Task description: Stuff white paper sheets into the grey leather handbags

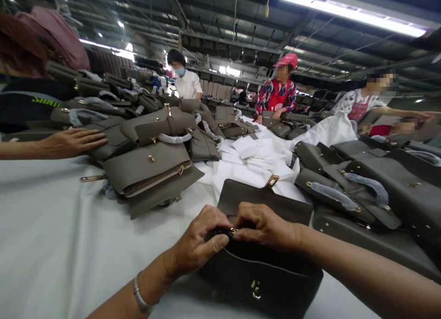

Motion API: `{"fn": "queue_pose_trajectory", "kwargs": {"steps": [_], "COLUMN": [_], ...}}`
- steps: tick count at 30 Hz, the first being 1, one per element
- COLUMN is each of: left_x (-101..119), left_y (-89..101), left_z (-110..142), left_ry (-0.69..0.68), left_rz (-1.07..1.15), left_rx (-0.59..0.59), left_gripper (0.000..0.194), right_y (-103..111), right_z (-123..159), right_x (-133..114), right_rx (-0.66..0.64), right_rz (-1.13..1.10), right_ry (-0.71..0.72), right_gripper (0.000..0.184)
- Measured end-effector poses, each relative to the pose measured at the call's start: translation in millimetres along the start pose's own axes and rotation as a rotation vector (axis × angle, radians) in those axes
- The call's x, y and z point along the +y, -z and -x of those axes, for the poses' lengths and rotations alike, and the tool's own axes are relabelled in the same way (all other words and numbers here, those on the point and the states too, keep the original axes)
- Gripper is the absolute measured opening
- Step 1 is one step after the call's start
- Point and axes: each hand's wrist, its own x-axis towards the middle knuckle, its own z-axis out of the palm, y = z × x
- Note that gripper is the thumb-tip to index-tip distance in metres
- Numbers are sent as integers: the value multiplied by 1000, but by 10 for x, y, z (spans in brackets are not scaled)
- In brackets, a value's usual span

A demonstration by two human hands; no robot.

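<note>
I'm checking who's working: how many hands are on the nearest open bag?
2: the left hand and the right hand, close together at the mouth of the open bag. No other hand shows there; a co-worker's hand touches another bag.

A bag workshop on a factory scale, this: metal beams (179,9) run overhead, a strip light (351,13) blazes, grey-brown handbags (148,165) crowd a broad white-covered surface (37,209) in heaps, white sheets (253,151) pile up between them, and several people (186,84) stand around it!
</note>
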Motion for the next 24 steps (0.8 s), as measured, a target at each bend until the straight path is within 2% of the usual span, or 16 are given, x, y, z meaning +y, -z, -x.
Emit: {"fn": "queue_pose_trajectory", "kwargs": {"steps": [2, 4, 7, 9, 13, 19, 22, 24], "left_x": [49, 68, 67, 62, 48, 17, 1, 21], "left_y": [17, 24, 30, 33, 40, 54, 53, 48], "left_z": [-19, -34, -37, -32, -18, 13, -11, -28], "left_ry": [11, 65, 113, 126, 131, 69, 50, 42], "left_rz": [1, 18, 71, 85, 83, 108, 73, -18], "left_rx": [-80, -86, -100, -114, -97, -123, -130, -95], "left_gripper": [16, 16, 18, 20, 20, 19, 20, 22], "right_y": [86, 178, 298, 367, 522, 722, 741, 723], "right_z": [-50, -138, -284, -325, -106, 685, 926, 992], "right_x": [-66, -167, -308, -339, -249, -127, -126, -139], "right_rx": [-127, -298, -517, -599, -614, -515, -465, -441], "right_rz": [134, 231, 273, 219, 87, 56, -82, -123], "right_ry": [-42, -114, -327, -452, -668, -965, -1056, -1046], "right_gripper": [34, 35, 38, 36, 32, 32, 34, 33]}}
